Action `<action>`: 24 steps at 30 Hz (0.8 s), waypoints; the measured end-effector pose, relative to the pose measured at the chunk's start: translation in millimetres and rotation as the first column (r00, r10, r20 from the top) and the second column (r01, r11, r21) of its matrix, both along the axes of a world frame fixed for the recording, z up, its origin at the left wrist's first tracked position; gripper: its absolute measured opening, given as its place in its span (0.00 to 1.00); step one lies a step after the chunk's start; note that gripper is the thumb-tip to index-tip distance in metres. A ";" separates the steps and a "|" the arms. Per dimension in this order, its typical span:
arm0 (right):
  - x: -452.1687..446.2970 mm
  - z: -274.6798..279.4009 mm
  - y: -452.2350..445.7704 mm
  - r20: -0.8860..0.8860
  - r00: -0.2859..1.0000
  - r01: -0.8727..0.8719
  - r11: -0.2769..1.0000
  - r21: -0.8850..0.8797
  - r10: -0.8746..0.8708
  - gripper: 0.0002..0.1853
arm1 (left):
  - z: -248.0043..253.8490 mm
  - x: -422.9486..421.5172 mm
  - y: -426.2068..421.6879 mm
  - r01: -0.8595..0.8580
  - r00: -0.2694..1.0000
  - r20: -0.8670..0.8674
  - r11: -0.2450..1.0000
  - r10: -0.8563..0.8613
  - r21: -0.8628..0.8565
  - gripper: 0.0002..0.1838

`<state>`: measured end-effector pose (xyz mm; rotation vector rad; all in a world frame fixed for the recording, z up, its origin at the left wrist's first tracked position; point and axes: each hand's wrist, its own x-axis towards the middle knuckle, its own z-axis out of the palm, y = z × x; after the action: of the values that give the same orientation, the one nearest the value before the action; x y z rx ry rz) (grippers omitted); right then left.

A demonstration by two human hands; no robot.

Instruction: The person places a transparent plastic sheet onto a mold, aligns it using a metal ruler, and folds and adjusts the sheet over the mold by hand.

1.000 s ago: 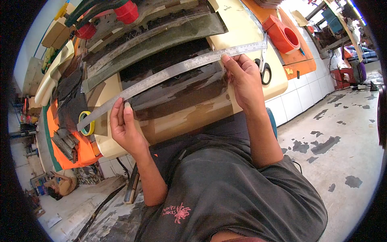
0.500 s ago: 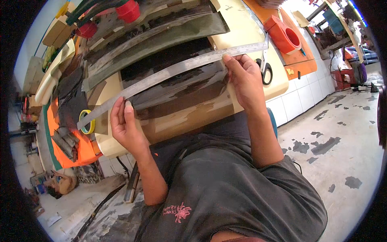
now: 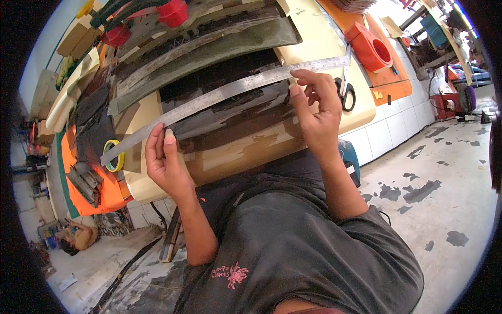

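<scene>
A long metal ruler point(image 3: 225, 93) lies slantwise across a dark glossy sheet point(image 3: 235, 118) on the cream work surface point(image 3: 137, 180). My left hand point(image 3: 168, 159) pinches the ruler's lower edge left of the middle, thumb up. Near the ruler's right part is my right hand point(image 3: 319, 107), its thumb and index finger apart, fingertips at the ruler's edge and the sheet's right end. Black-handled scissors point(image 3: 345, 97) lie just right of that hand. A yellow tape roll point(image 3: 114, 155) sits by the ruler's left end.
An orange-red tape dispenser point(image 3: 370, 47) stands at the upper right. Curved dark green strips point(image 3: 209, 58) lie beyond the ruler. Red clamp-like parts point(image 3: 172, 13) are at the top. Dark scraps point(image 3: 86, 184) rest on orange material at left. Another person point(image 3: 81, 236) is at the lower left.
My right hand has loosened its pinch, and its index finger has lifted away from the thumb. My left hand keeps its hold on the ruler. The whole view has shifted slightly.
</scene>
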<state>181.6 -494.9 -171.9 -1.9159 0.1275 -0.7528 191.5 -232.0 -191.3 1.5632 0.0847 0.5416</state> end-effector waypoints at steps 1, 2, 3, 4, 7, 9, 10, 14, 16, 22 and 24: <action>-1.0 3.0 0.8 0.003 1.000 -0.010 0.999 -0.048 0.010 0.12 | 0.0 -0.3 0.5 0.009 1.000 -0.003 1.000 -0.009 -0.008 0.17; -1.6 4.2 1.4 0.004 1.000 -0.020 0.995 -0.095 0.020 0.12 | -0.4 -0.3 0.7 0.007 1.000 -0.005 1.000 -0.007 -0.007 0.17; -1.6 3.9 1.2 0.003 1.000 -0.021 0.995 -0.095 0.021 0.12 | -0.8 0.1 0.4 0.009 1.000 -0.003 1.000 -0.009 -0.018 0.17; -1.6 3.7 0.6 0.016 0.999 -0.034 0.990 -0.137 0.037 0.11 | -1.0 0.3 0.2 0.012 1.000 -0.001 1.000 -0.012 -0.029 0.17; -2.6 4.4 1.0 0.004 0.999 -0.049 0.984 -0.171 0.051 0.10 | -0.9 0.3 0.4 0.011 1.000 -0.003 1.000 -0.011 -0.027 0.17; -2.6 5.0 1.9 -0.022 0.999 -0.052 0.986 -0.161 0.049 0.10 | -1.5 0.5 1.2 0.015 1.000 -0.001 1.000 -0.015 -0.027 0.17; -2.2 5.1 2.6 -0.026 0.998 -0.054 0.989 -0.140 0.051 0.09 | -1.8 0.3 1.7 0.020 1.000 0.001 0.999 -0.020 -0.027 0.17; -0.3 5.4 1.8 -0.038 0.998 -0.061 0.992 -0.110 0.057 0.09 | -0.8 0.2 1.4 0.015 1.000 -0.004 0.999 -0.015 -0.038 0.18; -1.2 6.0 2.1 -0.058 0.997 -0.064 0.992 -0.104 0.059 0.09 | 1.3 0.1 -0.9 -0.023 1.000 -0.001 1.000 0.023 -0.009 0.18; 1.2 2.4 0.7 -0.091 0.993 -0.073 0.997 -0.023 0.071 0.09 | 2.8 0.0 1.5 -0.030 0.999 -0.023 0.999 0.031 0.039 0.16; 2.6 -0.2 0.1 -0.083 0.993 -0.081 0.997 0.018 0.082 0.09 | 7.1 -0.8 2.6 -0.018 0.999 -0.041 0.999 0.019 0.036 0.16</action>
<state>184.2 -494.8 -172.0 -1.9271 0.1054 -0.6164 190.7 -229.4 -184.3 1.6102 0.1217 0.5281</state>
